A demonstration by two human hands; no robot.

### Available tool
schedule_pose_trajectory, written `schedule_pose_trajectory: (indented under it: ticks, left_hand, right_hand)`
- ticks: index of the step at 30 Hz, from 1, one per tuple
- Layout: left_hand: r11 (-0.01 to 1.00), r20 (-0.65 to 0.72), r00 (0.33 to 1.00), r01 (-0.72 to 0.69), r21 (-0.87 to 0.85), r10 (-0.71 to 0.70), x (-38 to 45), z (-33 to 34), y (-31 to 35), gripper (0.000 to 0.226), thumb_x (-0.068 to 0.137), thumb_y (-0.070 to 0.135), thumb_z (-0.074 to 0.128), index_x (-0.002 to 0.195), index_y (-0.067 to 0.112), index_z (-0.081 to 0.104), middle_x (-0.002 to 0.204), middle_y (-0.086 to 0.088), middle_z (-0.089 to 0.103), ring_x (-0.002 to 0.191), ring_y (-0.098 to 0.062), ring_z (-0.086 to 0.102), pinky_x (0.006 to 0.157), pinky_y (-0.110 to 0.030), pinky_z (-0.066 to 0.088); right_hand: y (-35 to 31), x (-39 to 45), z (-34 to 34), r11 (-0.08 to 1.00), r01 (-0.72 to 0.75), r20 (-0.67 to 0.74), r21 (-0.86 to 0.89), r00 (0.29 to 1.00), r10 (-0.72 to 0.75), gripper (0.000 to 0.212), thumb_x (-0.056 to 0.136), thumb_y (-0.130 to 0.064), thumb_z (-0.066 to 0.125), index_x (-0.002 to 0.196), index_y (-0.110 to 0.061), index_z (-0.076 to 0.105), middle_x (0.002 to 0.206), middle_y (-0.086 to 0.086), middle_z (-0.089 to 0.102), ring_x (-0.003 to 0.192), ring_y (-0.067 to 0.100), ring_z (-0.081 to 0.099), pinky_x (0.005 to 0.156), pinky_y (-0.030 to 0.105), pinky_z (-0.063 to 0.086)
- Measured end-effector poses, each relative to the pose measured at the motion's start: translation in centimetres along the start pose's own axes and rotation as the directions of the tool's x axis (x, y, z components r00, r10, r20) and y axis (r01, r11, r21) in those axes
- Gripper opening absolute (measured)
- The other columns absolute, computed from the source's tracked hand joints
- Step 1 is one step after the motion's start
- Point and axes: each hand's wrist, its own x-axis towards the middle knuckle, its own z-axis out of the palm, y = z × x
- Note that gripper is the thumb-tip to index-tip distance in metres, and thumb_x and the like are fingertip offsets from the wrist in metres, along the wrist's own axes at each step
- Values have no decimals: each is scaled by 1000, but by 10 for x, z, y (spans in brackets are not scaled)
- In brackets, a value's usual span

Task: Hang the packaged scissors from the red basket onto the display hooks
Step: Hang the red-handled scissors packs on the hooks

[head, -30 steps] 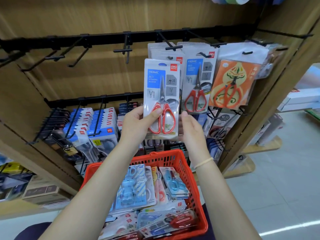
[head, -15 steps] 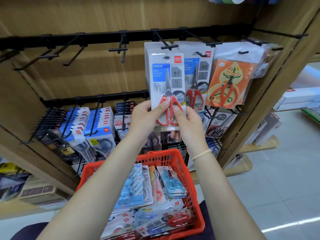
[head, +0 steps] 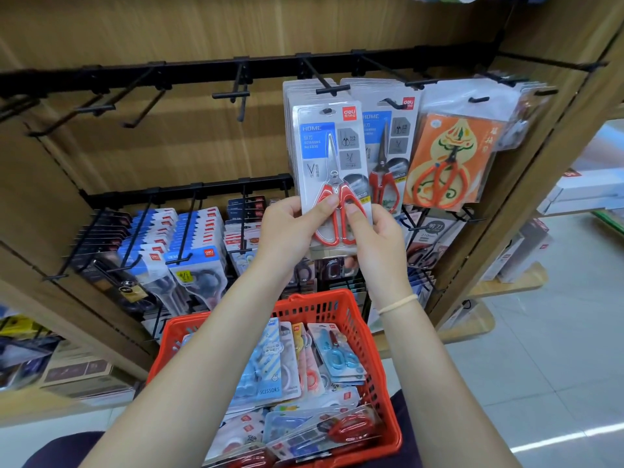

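A blister pack of red-handled scissors [head: 329,157] is held upright in front of the upper rail. My left hand [head: 290,228] pinches its lower left edge and my right hand [head: 378,238] pinches its lower right edge. The pack's hang hole sits just below the tip of a black display hook [head: 332,90], which carries a stack of matching packs behind. The red basket [head: 371,359] rests below on my lap, filled with several packaged scissors [head: 270,373].
Bare black hooks [head: 233,94] stand out from the upper rail [head: 101,74] to the left. Other scissor packs [head: 449,160] hang to the right. The lower rail holds several rows of blue packs [head: 189,238]. A wooden side panel [head: 526,197] stands at right.
Both hands have carried the scissors pack rightward and up, from left of the hanging stack to directly in front of it under the hook tip.
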Motion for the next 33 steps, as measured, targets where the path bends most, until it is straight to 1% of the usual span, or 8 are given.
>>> schedule_pose_trajectory:
  ticks: [5,9,11,17,21,25,29,33]
  left_hand:
    - [1000,26,1000,-7,11,7,-1,4,0,30,91,33,77,99,4,77,91,-13,79,89,-34,76,88,-55,60]
    - [998,20,999,-26,51,25,2,1,-2,27,90,34,77,97,8,78,91,-11,79,90,-33,76,89,-56,59]
    - [993,0,996,-86,75,87,5,-1,-5,20,90,30,78,102,15,74,92,-5,79,92,-28,76,90,-55,59]
    - [849,54,928,-360,387,369,21,-20,-18,76,97,26,69,149,56,22,86,-6,67,68,-27,67,72,-41,60]
    - [790,99,932,-348,504,348,48,-22,-20,70,99,26,66,155,49,29,82,-13,66,66,-25,64,75,-50,58]
    - [729,151,942,-328,601,299,65,-22,-20,76,100,32,64,160,46,19,79,-20,61,67,-28,59,69,-45,53]
    - [719,175,942,-333,610,288,75,-25,-25,77,102,35,61,159,50,12,74,-15,55,63,-23,53,62,-36,46]
    - [691,173,950,-308,654,259,65,-28,-33,69,103,43,55,160,45,16,107,-11,58,90,-20,58,78,-37,48]
  right_hand:
    - [1,-1,-1,999,15,-54,48,998,-12,36,97,-35,61,79,-5,53,72,8,49,64,28,46,62,46,44]
    - [3,3,0,1000,9,-45,10,999,-8,26,99,-33,61,78,-18,54,71,2,53,65,22,50,64,44,47]
    - [6,6,1,998,49,-63,-47,997,-52,10,98,-32,63,96,-24,56,76,1,61,66,17,57,67,40,50]
    - [16,24,-2,880,326,54,-345,943,-329,61,101,-18,55,147,-51,33,107,-9,56,79,13,48,81,33,51]
    - [15,51,6,801,298,149,-519,954,-259,57,105,-22,49,153,-45,33,116,7,52,67,8,46,83,38,50]
    - [15,68,11,744,295,197,-599,955,-220,58,105,-25,48,156,-42,27,124,11,48,91,31,58,73,29,38]
    - [19,74,12,732,296,217,-614,955,-204,62,104,-27,49,158,-43,22,115,9,45,82,25,54,72,29,37]
    - [30,63,8,702,319,195,-637,947,-253,61,101,-28,57,156,-37,32,117,11,41,100,26,51,84,32,44]
